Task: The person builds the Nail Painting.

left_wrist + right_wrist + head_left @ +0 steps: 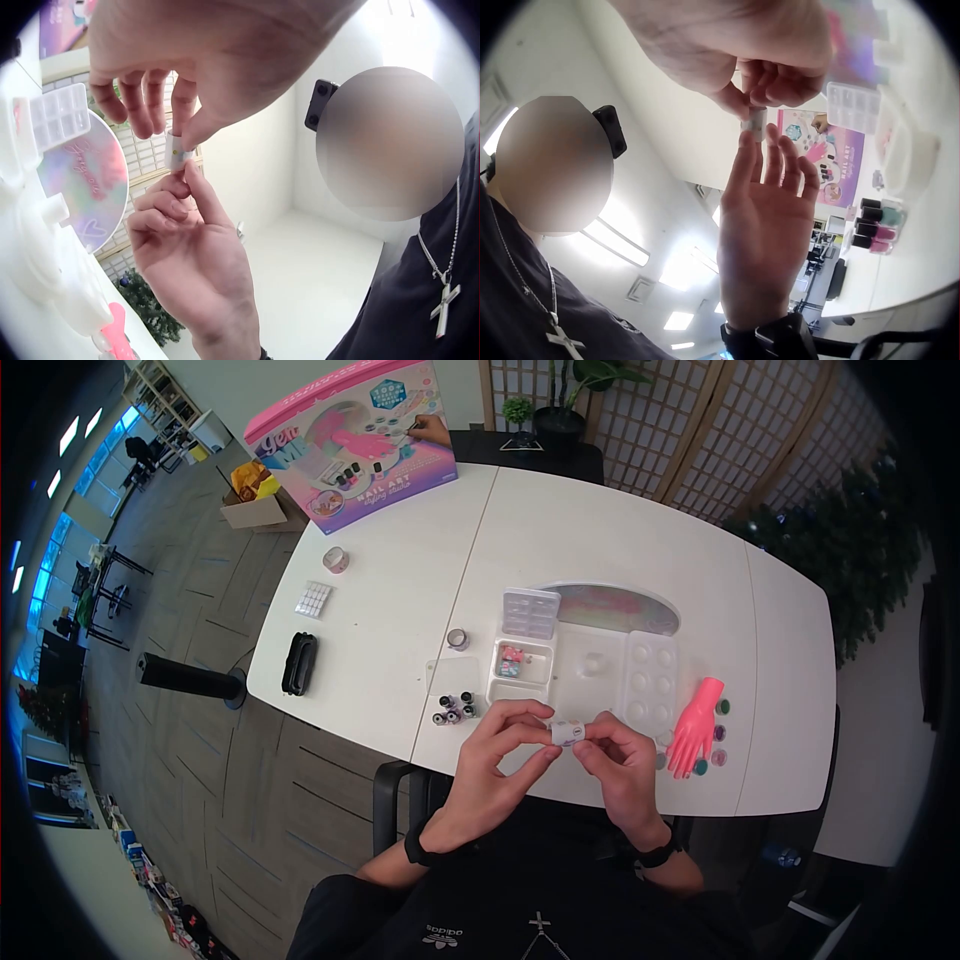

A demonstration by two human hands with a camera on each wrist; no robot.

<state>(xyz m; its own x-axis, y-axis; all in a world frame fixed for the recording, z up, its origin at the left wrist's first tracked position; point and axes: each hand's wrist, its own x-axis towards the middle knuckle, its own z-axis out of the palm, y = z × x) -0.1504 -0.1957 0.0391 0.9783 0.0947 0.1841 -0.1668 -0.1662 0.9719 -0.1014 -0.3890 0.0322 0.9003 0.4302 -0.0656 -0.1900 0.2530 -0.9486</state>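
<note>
Roll point(567, 733): one, small, white, printed; hanging in the air between both hands. Left hand point(500, 755): gripping the roll's 9 o'clock end between thumb and forefinger, the other fingers extending loosely. Right hand point(625, 772): pinching the 3 o'clock end between thumb and forefinger, the other fingers curling in.

Around the roll, by head view:
Tray point(520, 692): lying at 11 o'clock, holding pink and blue pieces point(511, 663).
Bottles point(455, 708): black-capped, clustering at 9 o'clock.
Pink hand point(697, 725): lying at 3 o'clock, pots point(722, 706) sitting beside it.
Palette point(650, 680): lying at 2 o'clock.
Mirror point(630, 610): showing at 1 o'clock.
Box point(355, 445): standing at 11 o'clock, well apart, on the table point(600, 525).
</note>
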